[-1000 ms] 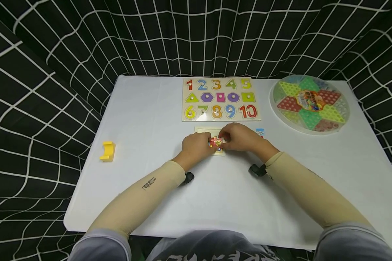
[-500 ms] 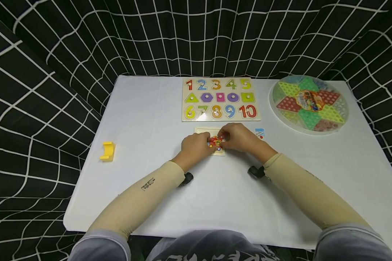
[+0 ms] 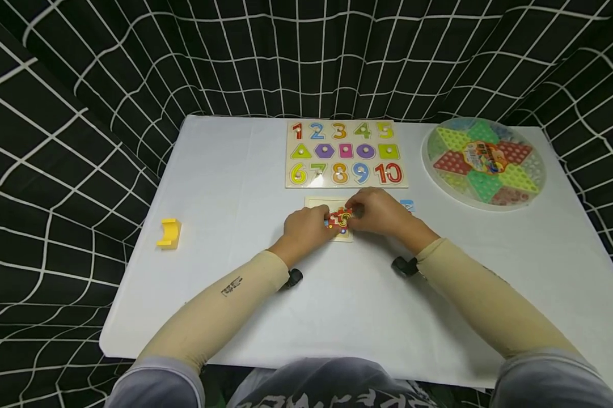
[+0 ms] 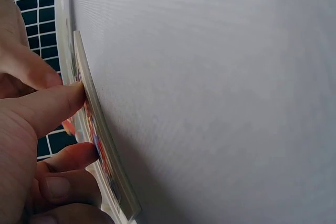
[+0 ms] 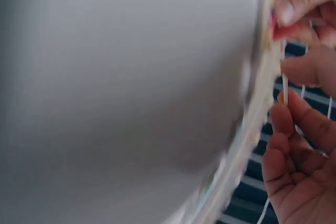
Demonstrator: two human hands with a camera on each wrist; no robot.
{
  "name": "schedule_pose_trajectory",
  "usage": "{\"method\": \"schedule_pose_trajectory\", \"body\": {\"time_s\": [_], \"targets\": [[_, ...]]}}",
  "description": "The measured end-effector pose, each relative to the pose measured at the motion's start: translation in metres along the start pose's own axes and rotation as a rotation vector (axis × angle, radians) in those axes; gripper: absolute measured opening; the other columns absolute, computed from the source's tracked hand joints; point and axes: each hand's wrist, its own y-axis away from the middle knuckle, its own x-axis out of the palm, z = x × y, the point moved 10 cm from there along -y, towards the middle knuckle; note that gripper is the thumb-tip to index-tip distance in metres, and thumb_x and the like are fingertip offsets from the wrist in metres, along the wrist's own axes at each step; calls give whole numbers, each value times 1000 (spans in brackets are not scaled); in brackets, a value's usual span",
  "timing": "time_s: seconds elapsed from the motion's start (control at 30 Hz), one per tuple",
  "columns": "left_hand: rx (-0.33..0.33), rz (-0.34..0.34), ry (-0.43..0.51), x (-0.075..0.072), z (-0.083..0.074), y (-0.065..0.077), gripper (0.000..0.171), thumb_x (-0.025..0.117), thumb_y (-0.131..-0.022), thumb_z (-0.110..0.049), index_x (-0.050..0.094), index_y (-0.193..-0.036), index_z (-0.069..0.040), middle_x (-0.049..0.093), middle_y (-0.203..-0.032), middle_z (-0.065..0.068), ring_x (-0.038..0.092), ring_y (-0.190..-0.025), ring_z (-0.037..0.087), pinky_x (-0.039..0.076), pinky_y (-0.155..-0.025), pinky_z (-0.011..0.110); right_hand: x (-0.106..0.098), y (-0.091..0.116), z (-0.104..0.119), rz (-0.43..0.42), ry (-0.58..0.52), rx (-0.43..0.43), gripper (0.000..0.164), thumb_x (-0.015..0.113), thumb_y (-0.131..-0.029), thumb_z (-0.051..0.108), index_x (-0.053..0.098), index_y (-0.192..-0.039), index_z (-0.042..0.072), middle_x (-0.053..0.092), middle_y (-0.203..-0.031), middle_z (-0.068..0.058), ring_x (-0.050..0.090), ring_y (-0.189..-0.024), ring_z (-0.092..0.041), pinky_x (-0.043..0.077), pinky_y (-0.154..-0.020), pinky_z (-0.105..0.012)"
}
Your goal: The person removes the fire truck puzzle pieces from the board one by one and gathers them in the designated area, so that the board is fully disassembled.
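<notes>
In the head view, a small cream puzzle tray (image 3: 316, 200) lies at the middle of the table. Red picture puzzle pieces (image 3: 339, 219) with yellow details show over it, between the two hands. My left hand (image 3: 305, 228) holds the left part of this red picture; thumb (image 4: 65, 100) and curled fingers (image 4: 73, 156) bear on it in the left wrist view. Opposite, my right hand (image 3: 380, 212) pinches a thin puzzle piece (image 5: 285, 85), seen edge-on and blurred in the right wrist view. The fingers hide much of the tray.
Behind the tray lies a wooden number puzzle board (image 3: 332, 141). A round clear plastic box (image 3: 435, 174) with coloured dotted triangles stands at the back right. One loose blue piece (image 3: 408, 204) lies beside my right wrist. A yellow curved block (image 3: 169, 233) stands at the far left.
My right hand has shifted slightly up and right, and the red picture between the hands now sits tilted. The left hand stays nearly in place.
</notes>
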Motion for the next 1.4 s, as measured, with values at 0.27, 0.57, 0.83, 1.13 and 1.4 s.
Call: {"method": "schedule_pose_trajectory", "body": {"time_s": [0.27, 0.57, 0.83, 1.13, 1.4], "targets": [[-11, 9, 18, 5, 3, -1, 37, 71, -85, -50, 63, -101, -18, 60, -72, -3, 56, -63, 18, 41, -54, 34, -42, 56, -73, -104, -68, 42, 27, 84, -76, 14, 76, -101, 10, 68, -100, 0, 55, -79, -19, 44, -66, -32], [16, -26, 4, 1, 3, 0, 38, 72, -85, -49, 64, -101, -16, 61, -72, -3, 56, -63, 17, 40, -54, 33, -41, 91, -107, -31, 11, 83, 26, 82, -79, 17, 78, -103, 10, 66, -98, -1, 52, -77, -16, 43, -66, -32], [20, 30, 95, 5, 6, 4, 33, 71, -88, -39, 62, -108, -13, 66, -86, 2, 58, -75, 20, 45, -64, 34, -38, 93, -110, -16, 50, 80, 27, 84, -78, 18, 78, -104, 13, 65, -93, 2, 50, -75, -15, 42, -64, -32], [-23, -34, 116, -7, 21, 12, 36, 76, -85, -36, 63, -106, -10, 63, -87, 1, 56, -75, 18, 45, -65, 33, -39, 65, -71, -79, -34, 26, 19, 84, -78, 23, 78, -94, 15, 68, -86, 8, 57, -72, -10, 46, -63, -29], [-61, -46, 47, -7, 24, 15, 31, 77, -83, -44, 67, -94, -17, 58, -78, -2, 55, -70, 17, 42, -57, 33, 3, 3, 5, 57, 104, -39, 18, 75, -87, 23, 78, -99, 9, 69, -83, 3, 60, -75, -13, 49, -72, -34]]}}
